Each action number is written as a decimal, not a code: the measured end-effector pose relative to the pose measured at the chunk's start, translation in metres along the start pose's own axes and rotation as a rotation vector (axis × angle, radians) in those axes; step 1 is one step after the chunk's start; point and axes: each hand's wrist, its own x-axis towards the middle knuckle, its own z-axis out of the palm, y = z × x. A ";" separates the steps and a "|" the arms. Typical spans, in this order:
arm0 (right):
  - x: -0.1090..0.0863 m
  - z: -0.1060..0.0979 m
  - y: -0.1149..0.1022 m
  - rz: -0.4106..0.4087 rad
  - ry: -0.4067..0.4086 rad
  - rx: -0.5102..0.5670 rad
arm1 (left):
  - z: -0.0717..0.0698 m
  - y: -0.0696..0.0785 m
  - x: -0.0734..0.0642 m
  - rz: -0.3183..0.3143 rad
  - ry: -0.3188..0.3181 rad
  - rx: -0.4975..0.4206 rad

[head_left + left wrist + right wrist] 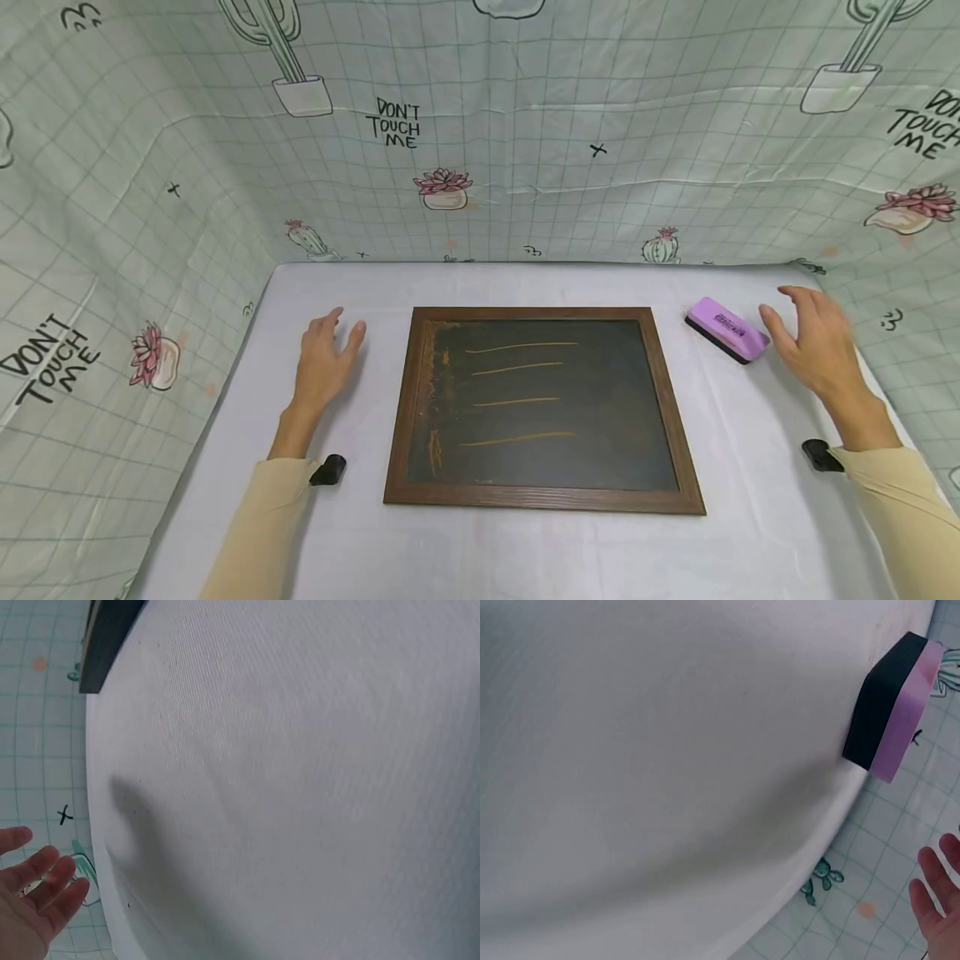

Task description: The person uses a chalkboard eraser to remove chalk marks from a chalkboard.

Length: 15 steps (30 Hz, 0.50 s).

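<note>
A small blackboard [600, 417] in a brown wooden frame lies flat in the middle of the table. Several thin yellow lines run across it, with yellow smudges down its left side. To the left of the board hovers my left hand [324, 358], fingers loosely bent and holding nothing; the left wrist view also shows that hand [37, 907] and a frame corner [112, 645]. At the upper right lies a purple eraser [727, 329] with a black underside, also visible in the right wrist view [900, 712]. Just right of it, my right hand [817, 342] is relaxed, with nothing held.
A white cloth covers the table [540, 554]. Behind and at both sides hangs a pale green grid curtain [525, 108] printed with cacti and lettering. A small black device [328, 470] sits at my left cuff, another black device [822, 456] at my right.
</note>
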 end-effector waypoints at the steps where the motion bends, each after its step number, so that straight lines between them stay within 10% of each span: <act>1: 0.000 0.001 -0.001 0.008 -0.005 0.014 | 0.000 0.000 0.000 0.001 -0.006 -0.013; 15: 0.006 0.016 -0.013 0.066 -0.051 0.107 | 0.008 0.009 -0.009 -0.012 -0.055 -0.173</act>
